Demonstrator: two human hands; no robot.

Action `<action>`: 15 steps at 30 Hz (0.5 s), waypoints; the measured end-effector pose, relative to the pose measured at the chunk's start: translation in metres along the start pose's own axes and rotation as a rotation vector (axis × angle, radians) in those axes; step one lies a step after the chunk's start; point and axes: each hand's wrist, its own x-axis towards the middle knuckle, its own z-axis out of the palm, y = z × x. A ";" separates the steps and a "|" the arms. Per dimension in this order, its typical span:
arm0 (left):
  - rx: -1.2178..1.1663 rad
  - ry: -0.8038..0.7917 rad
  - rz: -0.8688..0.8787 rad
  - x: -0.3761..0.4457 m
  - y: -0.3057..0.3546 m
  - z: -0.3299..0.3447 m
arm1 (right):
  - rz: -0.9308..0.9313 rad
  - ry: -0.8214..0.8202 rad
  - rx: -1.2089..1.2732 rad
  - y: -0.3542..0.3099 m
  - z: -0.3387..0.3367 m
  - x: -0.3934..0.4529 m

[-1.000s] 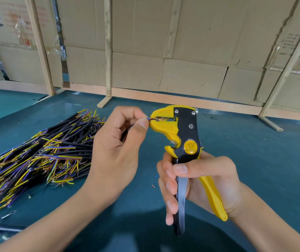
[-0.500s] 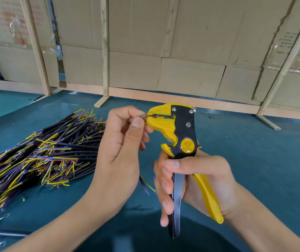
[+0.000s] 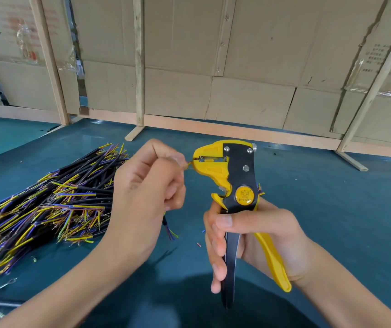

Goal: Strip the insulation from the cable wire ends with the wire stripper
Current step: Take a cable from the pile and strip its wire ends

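Note:
My right hand grips the handles of a yellow and black wire stripper, held upright with its jaws pointing left. My left hand pinches a short black cable between thumb and fingers. A thin wire end of that cable reaches the stripper's jaw mouth. The cable's other end hangs below my left hand, showing blue and yellow wires. Most of the cable is hidden inside my left hand.
A big pile of black cables with yellow and blue wire ends lies on the green table to the left. Small insulation scraps lie between my hands. A wooden frame with cardboard panels closes the table's far side.
My left hand has drawn slightly back to the left from the jaws, with a bare wire end now showing at the jaw mouth. The stripper stays upright in my right hand.

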 end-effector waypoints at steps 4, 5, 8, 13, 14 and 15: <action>0.015 -0.031 0.041 0.002 0.002 -0.004 | 0.012 0.019 -0.052 -0.002 -0.003 -0.002; 0.029 -0.049 0.047 0.002 0.002 -0.005 | 0.011 0.021 -0.060 -0.003 -0.003 -0.002; 0.070 -0.076 0.044 0.002 0.002 -0.006 | 0.005 0.015 -0.078 -0.003 -0.003 -0.002; 0.146 -0.058 0.087 0.002 0.004 -0.005 | 0.009 0.003 -0.097 -0.004 -0.004 -0.004; 0.179 -0.056 0.102 0.002 0.004 -0.006 | 0.008 -0.009 -0.094 -0.004 -0.005 -0.004; 0.206 -0.052 0.112 0.002 0.005 -0.006 | 0.007 -0.020 -0.090 -0.005 -0.005 -0.004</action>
